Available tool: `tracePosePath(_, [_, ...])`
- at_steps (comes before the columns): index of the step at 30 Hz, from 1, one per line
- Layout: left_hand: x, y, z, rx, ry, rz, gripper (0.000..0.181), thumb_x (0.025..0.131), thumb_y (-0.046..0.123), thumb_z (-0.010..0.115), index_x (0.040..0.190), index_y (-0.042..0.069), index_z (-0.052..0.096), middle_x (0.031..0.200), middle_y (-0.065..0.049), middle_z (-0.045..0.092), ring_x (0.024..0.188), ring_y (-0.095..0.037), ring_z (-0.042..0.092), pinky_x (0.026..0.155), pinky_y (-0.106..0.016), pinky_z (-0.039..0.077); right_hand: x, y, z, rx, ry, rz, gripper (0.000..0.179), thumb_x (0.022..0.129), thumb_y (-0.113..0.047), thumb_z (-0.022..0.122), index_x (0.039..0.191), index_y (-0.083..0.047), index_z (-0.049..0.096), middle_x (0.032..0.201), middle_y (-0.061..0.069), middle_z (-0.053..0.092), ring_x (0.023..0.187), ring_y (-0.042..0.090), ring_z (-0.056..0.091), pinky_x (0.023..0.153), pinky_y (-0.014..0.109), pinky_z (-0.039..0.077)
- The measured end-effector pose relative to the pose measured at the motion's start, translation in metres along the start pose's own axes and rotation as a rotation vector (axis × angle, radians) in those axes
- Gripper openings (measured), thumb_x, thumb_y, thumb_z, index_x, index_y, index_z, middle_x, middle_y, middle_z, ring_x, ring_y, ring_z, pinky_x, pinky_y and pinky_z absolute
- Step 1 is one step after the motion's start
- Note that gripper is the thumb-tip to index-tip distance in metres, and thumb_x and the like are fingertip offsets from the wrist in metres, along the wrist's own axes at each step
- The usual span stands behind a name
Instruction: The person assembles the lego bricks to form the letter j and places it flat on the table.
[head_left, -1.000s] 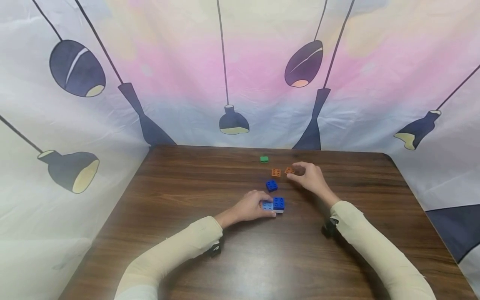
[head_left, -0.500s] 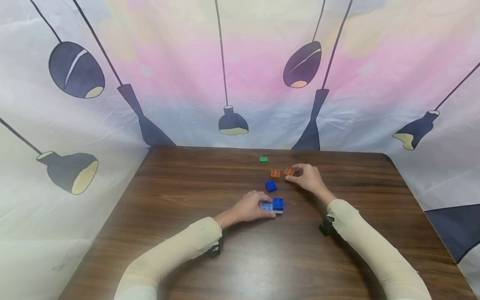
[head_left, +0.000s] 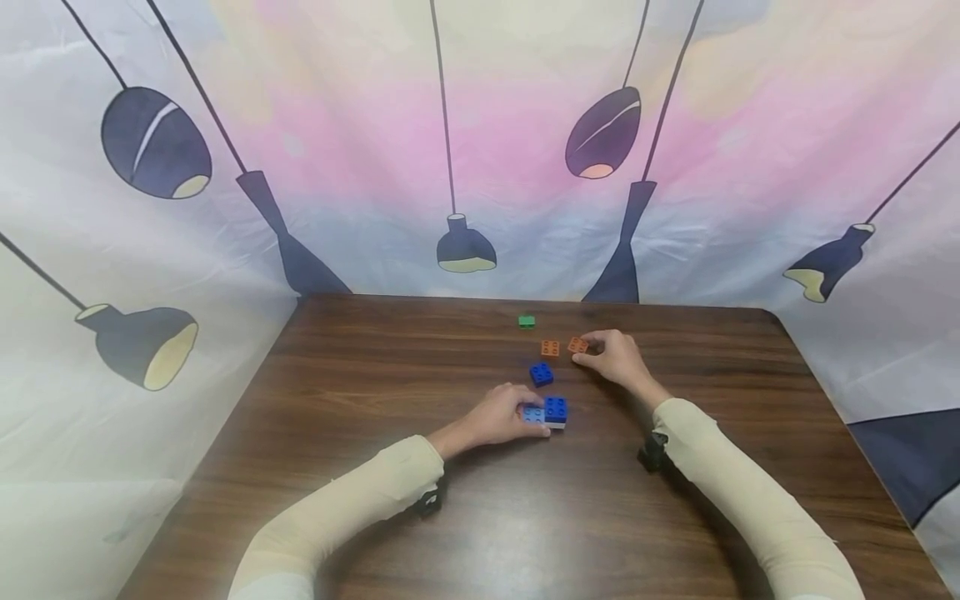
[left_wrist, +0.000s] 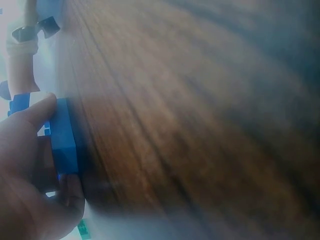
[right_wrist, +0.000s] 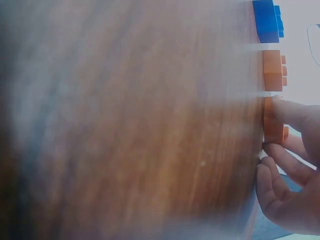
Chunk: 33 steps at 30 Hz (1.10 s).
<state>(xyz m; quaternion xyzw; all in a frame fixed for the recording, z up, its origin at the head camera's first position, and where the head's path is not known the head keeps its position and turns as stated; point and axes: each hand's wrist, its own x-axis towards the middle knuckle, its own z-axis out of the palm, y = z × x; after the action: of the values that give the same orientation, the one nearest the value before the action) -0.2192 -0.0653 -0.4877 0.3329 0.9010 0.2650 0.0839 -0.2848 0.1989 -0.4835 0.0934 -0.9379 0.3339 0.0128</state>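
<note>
Near the middle of the table, my left hand (head_left: 501, 414) grips a small assembly of toy building bricks. A light blue brick (head_left: 533, 414) shows between thumb and fingers, and a dark blue brick (head_left: 556, 407) sits on top at its right end, above a white layer. In the left wrist view, the blue side (left_wrist: 64, 140) of the assembly faces the camera, fingers around it. Farther back, my right hand (head_left: 617, 356) pinches an orange brick (head_left: 577, 345) between thumb and fingers. The right wrist view shows this orange brick (right_wrist: 273, 120) low at the table surface, its studs partly covered by the thumb.
A second orange brick (head_left: 550, 348) lies just left of the pinched one. Nearer the left hand is a loose dark blue brick (head_left: 541, 374). A green brick (head_left: 527, 322) lies toward the back edge of the wooden table (head_left: 375, 358), before a printed curtain (head_left: 525, 192).
The right wrist has shifted slightly left, and its fingers now sit closer around the orange brick. The left hand keeps its grip in the same place.
</note>
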Motion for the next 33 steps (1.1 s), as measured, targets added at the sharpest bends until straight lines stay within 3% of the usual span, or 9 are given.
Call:
tracePosePath(9, [-0.001,-0.001,0.0,-0.005,-0.007,-0.014,0.052,0.087,0.047,0.079,0.126,0.013,0.072,0.123,-0.002,0.071,0.108,-0.016,0.061,0.092,-0.032,0.048,-0.001,0.002,-0.004,-0.006,-0.019,-0.007,0.048,0.093,-0.031,0.076,0.131,-0.003,0.067,0.123,0.02,0.071,0.099,0.031,0.07,0.084,0.049,0.056])
tracePosePath(16, [-0.001,-0.001,0.0,-0.011,-0.008,-0.005,0.052,0.088,0.046,0.079,0.126,0.012,0.071,0.123,-0.003,0.071,0.109,-0.016,0.062,0.093,-0.032,0.048,-0.006,0.007,-0.008,0.005,-0.038,-0.061,0.047,0.094,-0.029,0.076,0.132,-0.004,0.067,0.119,0.018,0.072,0.096,0.027,0.069,0.081,0.047,0.057])
tracePosePath(24, [-0.001,-0.001,0.0,-0.006,-0.01,-0.007,0.053,0.088,0.047,0.078,0.127,0.013,0.071,0.125,-0.003,0.071,0.112,-0.018,0.062,0.097,-0.035,0.048,-0.015,-0.001,-0.017,0.053,-0.055,-0.074,0.045,0.094,-0.029,0.076,0.132,-0.008,0.067,0.125,0.016,0.071,0.103,0.03,0.07,0.082,0.046,0.058])
tracePosePath(33, [0.0,-0.002,0.001,0.008,-0.005,0.005,0.052,0.088,0.047,0.078,0.126,0.012,0.072,0.122,-0.003,0.072,0.109,-0.017,0.063,0.095,-0.033,0.048,-0.028,-0.015,-0.024,0.09,-0.038,-0.096,0.046,0.093,-0.031,0.077,0.133,-0.009,0.067,0.114,0.012,0.074,0.098,0.026,0.071,0.081,0.042,0.059])
